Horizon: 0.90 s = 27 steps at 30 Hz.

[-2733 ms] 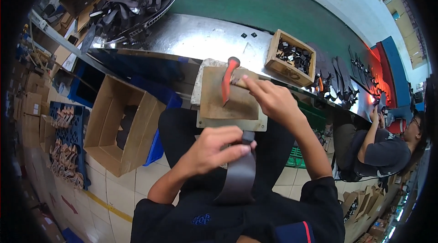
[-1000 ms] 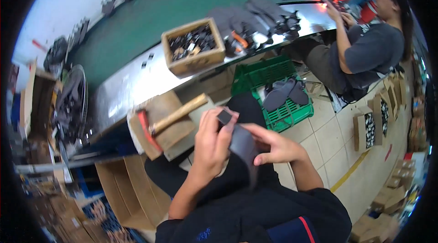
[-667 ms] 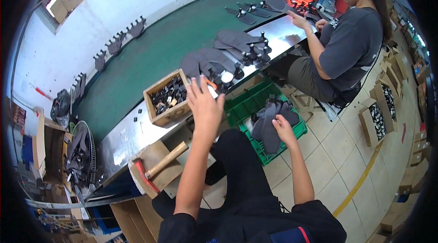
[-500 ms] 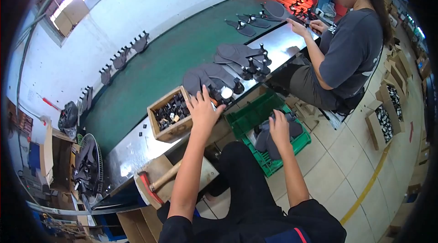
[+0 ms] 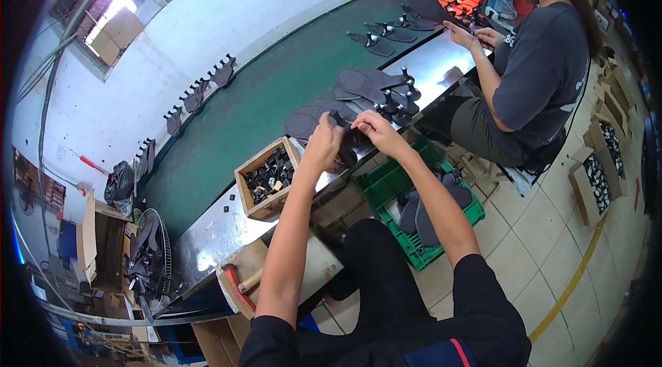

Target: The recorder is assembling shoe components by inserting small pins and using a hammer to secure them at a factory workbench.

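Note:
My left hand (image 5: 324, 142) is above the near edge of the workbench, fingers bent around a dark piece (image 5: 340, 120) that they partly hide. Close on its right, my right hand (image 5: 378, 134) pinches at the same spot, and what sits in its fingertips is too small to name. Just beyond both hands, dark grey flat pieces (image 5: 369, 85) with black knobbed posts lie in overlapping piles. Left of my left hand stands a wooden box (image 5: 256, 214) full of small black parts (image 5: 279, 172).
A green crate (image 5: 419, 261) with grey pieces sits below the bench on the right. A hammer (image 5: 243, 285) lies on a small surface at lower left. A green belt (image 5: 227, 129) runs along the bench. At right, another person (image 5: 545, 70) handles a grey piece.
My right hand has risen from over the green crate to beside my left hand. My left hand's spread fingers have closed in. The view has shifted slightly.

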Each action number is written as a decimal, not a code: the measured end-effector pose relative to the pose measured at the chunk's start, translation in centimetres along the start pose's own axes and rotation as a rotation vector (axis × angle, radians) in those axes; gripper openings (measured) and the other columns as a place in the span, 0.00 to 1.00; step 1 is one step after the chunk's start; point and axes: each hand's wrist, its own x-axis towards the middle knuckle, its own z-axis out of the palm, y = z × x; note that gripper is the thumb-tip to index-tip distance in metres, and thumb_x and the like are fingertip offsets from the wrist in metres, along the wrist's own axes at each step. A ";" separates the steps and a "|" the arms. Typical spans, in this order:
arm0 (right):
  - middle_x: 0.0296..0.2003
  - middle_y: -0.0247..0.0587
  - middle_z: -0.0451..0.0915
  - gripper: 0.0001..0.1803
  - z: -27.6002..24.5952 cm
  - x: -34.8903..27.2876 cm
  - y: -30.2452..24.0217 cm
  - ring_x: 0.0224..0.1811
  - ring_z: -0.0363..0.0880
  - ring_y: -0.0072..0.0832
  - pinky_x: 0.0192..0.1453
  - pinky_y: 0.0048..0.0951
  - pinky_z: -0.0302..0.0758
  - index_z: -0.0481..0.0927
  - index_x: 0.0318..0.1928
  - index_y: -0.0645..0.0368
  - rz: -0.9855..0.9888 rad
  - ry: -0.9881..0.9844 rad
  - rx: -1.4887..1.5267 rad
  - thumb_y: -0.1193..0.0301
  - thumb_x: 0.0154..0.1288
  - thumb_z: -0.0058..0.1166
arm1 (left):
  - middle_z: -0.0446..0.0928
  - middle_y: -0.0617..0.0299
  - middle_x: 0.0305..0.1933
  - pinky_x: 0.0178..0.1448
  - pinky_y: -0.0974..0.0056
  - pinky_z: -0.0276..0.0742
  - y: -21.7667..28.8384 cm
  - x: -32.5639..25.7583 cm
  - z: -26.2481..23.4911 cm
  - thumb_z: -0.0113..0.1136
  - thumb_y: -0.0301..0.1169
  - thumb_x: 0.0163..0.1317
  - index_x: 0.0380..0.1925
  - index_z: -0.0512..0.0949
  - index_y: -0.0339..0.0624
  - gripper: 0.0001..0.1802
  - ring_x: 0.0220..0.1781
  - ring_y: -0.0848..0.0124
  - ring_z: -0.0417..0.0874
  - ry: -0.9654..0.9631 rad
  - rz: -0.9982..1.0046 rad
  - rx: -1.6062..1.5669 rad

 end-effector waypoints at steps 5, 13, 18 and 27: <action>0.36 0.40 0.81 0.18 0.1 2.1 -0.4 0.38 0.78 0.28 0.45 0.31 0.74 0.83 0.42 0.63 -0.026 0.048 0.023 0.59 0.75 0.53 | 0.82 0.39 0.41 0.48 0.45 0.73 1.8 -0.4 0.8 0.48 0.47 0.72 0.54 0.72 0.34 0.25 0.44 0.44 0.82 0.194 -0.175 0.205; 0.23 0.23 0.66 0.23 1.1 4.2 -1.3 0.28 0.60 0.15 0.31 0.24 0.62 0.77 0.34 0.64 0.191 0.259 0.048 0.55 0.77 0.51 | 0.83 0.48 0.34 0.49 0.51 0.68 3.2 0.1 4.6 0.41 0.50 0.76 0.62 0.73 0.35 0.30 0.40 0.53 0.79 0.509 -0.182 0.322; 0.24 0.30 0.70 0.22 1.3 3.8 -0.5 0.30 0.65 0.19 0.36 0.26 0.68 0.77 0.39 0.64 0.219 0.214 0.112 0.54 0.77 0.50 | 0.80 0.46 0.22 0.28 0.43 0.76 1.4 1.0 2.8 0.38 0.49 0.79 0.33 0.79 0.42 0.27 0.24 0.42 0.82 0.592 -0.138 0.228; 0.40 0.28 0.70 0.26 2.5 2.9 -1.8 0.43 0.68 0.23 0.52 0.23 0.65 0.78 0.53 0.60 0.015 0.318 0.131 0.49 0.80 0.42 | 0.79 0.45 0.22 0.38 0.46 0.76 2.9 4.3 -7.4 0.36 0.50 0.79 0.29 0.81 0.39 0.32 0.29 0.44 0.83 0.581 -0.191 -0.128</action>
